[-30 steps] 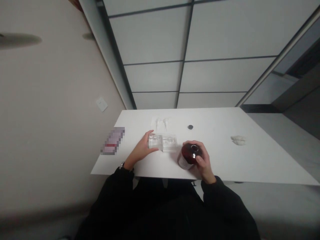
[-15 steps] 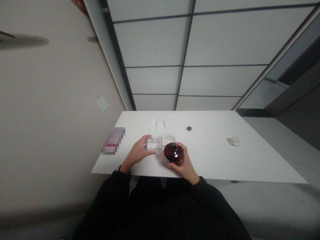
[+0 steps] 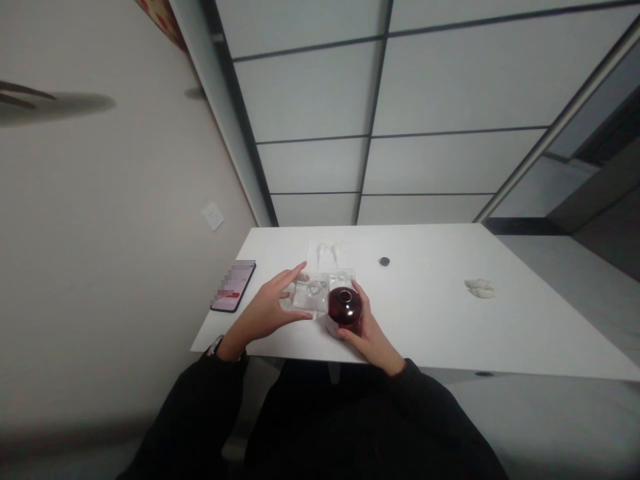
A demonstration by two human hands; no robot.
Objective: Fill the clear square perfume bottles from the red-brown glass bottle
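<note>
My right hand [image 3: 371, 331] is wrapped around a round, glossy dark-red dome-topped object [image 3: 345, 305] with a small ring at its top centre and a paler lower body. It is close to the table's front edge; its exact kind is unclear. My left hand [image 3: 273, 303] has thumb and fingers spread apart on the left side of a clear plastic moulded piece [image 3: 315, 293]; it holds nothing that I can make out. A second clear piece [image 3: 341, 277] lies just behind the dark-red object, partly covered by it.
Two small white pieces [image 3: 329, 253] lie farther back on the white table [image 3: 425, 320]. A phone [image 3: 235, 287] is by the left edge. A small dark disc [image 3: 385, 261] sits behind, and a crumpled whitish item [image 3: 480, 288] lies right. Wall and panelled doors border the table.
My left hand has opened wider and shifted slightly left, away from the clear plastic. My right hand keeps its hold on the dark-red object. The view has tilted a little.
</note>
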